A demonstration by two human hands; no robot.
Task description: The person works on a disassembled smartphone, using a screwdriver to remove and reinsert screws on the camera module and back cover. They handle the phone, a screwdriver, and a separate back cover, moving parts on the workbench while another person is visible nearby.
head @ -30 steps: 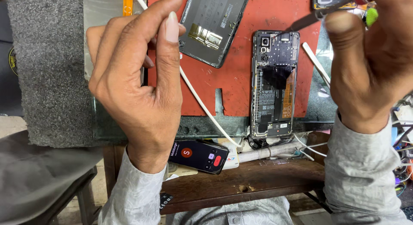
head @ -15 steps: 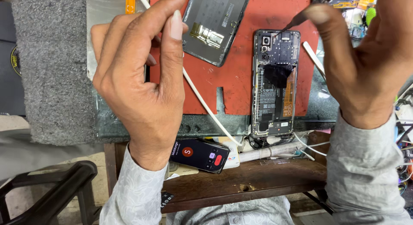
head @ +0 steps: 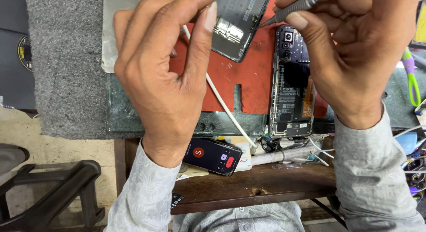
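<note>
My left hand (head: 164, 76) hovers over the red work mat (head: 230, 87), thumb and forefinger pinched together near a dark phone back cover (head: 237, 23); nothing shows between the fingertips. My right hand (head: 355, 59) grips a thin grey precision screwdriver (head: 293, 7), whose tip sits at the right edge of the back cover. Just under that hand lies an opened phone (head: 290, 87) with its circuit board and battery exposed. A white cable (head: 222, 101) runs diagonally across the mat beneath my left hand.
A second phone with a lit screen (head: 213, 155) rests on the wooden bench (head: 266, 187). Grey foam padding (head: 66, 81) lies left, a green-handled tool (head: 412, 81) right, and a black chair (head: 53, 192) lower left. Loose cables clutter the right edge.
My right hand came down and left from the upper right corner, now holding the screwdriver with its tip at the back cover. My left hand kept its pinch.
</note>
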